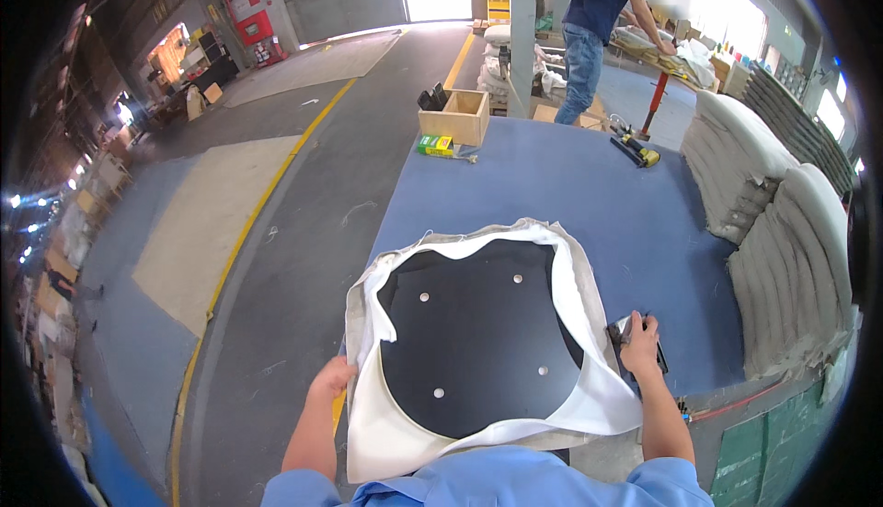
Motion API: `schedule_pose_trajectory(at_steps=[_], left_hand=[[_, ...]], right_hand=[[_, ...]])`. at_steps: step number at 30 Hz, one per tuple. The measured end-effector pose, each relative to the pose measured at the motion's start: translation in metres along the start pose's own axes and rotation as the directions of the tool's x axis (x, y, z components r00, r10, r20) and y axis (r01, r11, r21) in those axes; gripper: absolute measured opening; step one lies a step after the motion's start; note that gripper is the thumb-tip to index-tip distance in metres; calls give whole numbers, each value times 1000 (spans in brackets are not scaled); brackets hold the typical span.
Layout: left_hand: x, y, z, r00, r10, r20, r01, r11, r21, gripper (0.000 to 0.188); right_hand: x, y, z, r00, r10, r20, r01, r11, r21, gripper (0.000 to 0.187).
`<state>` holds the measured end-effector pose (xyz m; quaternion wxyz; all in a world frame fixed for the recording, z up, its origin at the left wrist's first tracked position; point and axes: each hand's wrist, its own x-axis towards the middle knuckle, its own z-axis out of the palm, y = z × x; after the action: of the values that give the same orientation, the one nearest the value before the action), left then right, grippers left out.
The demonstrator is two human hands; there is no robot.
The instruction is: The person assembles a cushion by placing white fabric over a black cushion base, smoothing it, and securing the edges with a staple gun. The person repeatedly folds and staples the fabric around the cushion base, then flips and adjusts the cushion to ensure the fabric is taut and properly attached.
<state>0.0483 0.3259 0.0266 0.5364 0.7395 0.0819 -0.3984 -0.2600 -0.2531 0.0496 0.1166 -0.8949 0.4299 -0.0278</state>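
A round seat pad lies upside down on the blue work table [552, 185], its black base board [478, 332] showing several small metal studs. Beige fabric with white lining [386, 415] is folded up over its rim. My left hand [329, 380] grips the fabric at the pad's near left edge. My right hand [639, 341] rests on a dark metal hand tool [621, 330] lying on the table just right of the pad.
Stacked beige upholstered cushions [782, 231] line the table's right side. A wooden box [455, 116], a green carton [435, 145] and a yellow-black tool [636, 150] sit at the far end. Another person [593, 29] works at a far bench. Concrete floor with yellow lines lies left.
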Motion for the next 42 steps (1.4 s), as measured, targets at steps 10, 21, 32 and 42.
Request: schedule_pose_trajectory(at_steps=[10,21,32,42], left_hand=[[-53,-35,-10,1000,20,7,-20,1000,-2,31],[14,66,-8,957,150,-246,-148,989,27,72],[79,141,45,980,92,-178,-125,975,-183,79],[-54,203,37,623,610,-489,-781,520,-347,51]], right_hand=[[-44,10,-26,912,-177,370,118,977,177,40],[69,-50,-21,981,-191,36,166,919,359,51],[161,-149,35,902,-57,428,-170,864,473,47],[124,-189,-73,980,-34,-195,195,352,916,29]])
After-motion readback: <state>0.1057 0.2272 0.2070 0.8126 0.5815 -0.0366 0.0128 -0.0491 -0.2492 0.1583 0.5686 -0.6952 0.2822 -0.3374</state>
